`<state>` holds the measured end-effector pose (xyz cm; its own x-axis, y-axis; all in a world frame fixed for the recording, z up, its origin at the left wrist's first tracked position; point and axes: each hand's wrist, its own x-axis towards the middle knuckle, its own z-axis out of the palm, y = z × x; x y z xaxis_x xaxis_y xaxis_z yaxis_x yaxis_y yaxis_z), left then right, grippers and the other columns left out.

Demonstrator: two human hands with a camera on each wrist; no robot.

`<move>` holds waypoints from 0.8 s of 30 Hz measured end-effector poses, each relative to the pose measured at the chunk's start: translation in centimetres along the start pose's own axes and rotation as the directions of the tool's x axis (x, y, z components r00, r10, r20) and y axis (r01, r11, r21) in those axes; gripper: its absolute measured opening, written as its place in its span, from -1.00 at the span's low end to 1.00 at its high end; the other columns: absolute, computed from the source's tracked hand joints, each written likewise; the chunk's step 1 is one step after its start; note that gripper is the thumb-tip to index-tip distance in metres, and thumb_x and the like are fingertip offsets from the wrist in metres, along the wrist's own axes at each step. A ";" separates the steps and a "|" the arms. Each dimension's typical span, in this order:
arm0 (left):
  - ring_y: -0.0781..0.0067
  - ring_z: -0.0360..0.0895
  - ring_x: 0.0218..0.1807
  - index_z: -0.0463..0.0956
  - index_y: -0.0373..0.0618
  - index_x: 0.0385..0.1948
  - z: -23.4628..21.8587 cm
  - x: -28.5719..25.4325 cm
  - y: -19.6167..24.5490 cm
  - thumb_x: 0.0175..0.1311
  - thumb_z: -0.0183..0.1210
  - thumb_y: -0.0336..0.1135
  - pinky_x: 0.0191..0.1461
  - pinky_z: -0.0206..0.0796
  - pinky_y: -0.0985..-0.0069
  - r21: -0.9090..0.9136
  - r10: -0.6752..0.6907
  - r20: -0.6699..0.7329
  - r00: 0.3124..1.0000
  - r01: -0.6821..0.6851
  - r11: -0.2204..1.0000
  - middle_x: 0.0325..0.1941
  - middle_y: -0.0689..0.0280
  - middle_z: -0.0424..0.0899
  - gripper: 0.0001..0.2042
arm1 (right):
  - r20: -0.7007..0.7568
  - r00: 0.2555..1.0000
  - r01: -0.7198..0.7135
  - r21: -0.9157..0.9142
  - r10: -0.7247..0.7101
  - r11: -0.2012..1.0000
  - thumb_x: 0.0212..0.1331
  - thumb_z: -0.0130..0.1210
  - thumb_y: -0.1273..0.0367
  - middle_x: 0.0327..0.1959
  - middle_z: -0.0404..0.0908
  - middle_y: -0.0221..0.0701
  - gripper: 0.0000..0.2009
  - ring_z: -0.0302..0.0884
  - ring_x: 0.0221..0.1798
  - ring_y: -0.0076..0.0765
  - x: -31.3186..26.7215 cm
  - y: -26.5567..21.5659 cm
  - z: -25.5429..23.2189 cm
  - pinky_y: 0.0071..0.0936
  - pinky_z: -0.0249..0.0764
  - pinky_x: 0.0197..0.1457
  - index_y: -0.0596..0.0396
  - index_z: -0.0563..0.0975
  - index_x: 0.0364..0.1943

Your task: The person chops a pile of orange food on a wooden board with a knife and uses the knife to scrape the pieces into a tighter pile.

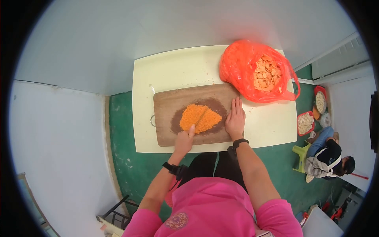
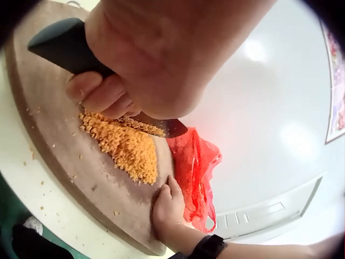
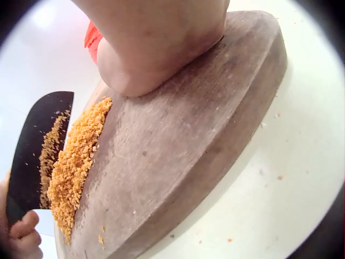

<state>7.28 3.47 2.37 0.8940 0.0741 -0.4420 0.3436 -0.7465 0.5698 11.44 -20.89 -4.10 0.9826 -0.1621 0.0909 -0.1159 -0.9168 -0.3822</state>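
Observation:
My left hand [image 1: 184, 141] grips the dark handle [image 2: 64, 46] of a broad-bladed kitchen knife [image 3: 33, 140]. The blade stands over a heap of finely chopped carrot [image 1: 189, 114], and orange bits cling to its face in the right wrist view. Under the heap lies a thick wooden cutting board [image 1: 166, 106], stained darker around the carrot. My right hand [image 1: 235, 120] rests on the board's right end, fingers extended away from me. It holds nothing, and its fingers are out of sight in the right wrist view.
A red plastic bag [image 1: 241, 67] full of orange slices stands at the table's back right corner, just beyond the board. Stray crumbs dot the pale table [image 1: 144, 134]. On the floor at right, a person [image 1: 329, 156] sits by a green stool [image 1: 301, 157] and red baskets [image 1: 305, 123].

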 end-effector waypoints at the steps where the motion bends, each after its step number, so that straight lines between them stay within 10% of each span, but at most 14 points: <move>1: -0.38 0.58 -0.30 0.61 -0.44 -0.53 0.6 0.0 -1.2 0.47 -0.16 0.23 -0.12 0.40 -0.08 0.005 -0.003 -0.003 1.000 0.003 1.000 -0.49 -0.31 0.58 -0.25 | -0.002 1.000 0.007 0.004 -0.007 1.000 0.34 -0.15 0.38 0.59 0.03 -0.29 -0.40 -0.08 0.63 -0.21 -0.2 0.1 0.1 -0.17 0.05 0.54 0.08 0.14 0.49; 24: -0.37 0.56 -0.38 0.57 -0.44 -0.57 1.8 -0.2 -1.9 0.50 -0.17 0.17 -0.23 0.31 -0.11 0.017 0.069 -0.045 0.997 -0.068 0.998 -0.57 -0.30 0.52 -0.28 | 0.019 1.000 -0.010 0.025 0.010 1.000 0.31 -0.14 0.39 0.59 0.02 -0.28 -0.38 -0.10 0.63 -0.21 -0.5 0.1 -0.2 -0.15 0.02 0.57 0.08 0.13 0.50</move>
<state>5.96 3.65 0.10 0.9276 0.0521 -0.3700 0.2769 -0.7607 0.5871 10.86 -20.96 -3.98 0.9840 -0.1642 0.0697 -0.1223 -0.9055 -0.4064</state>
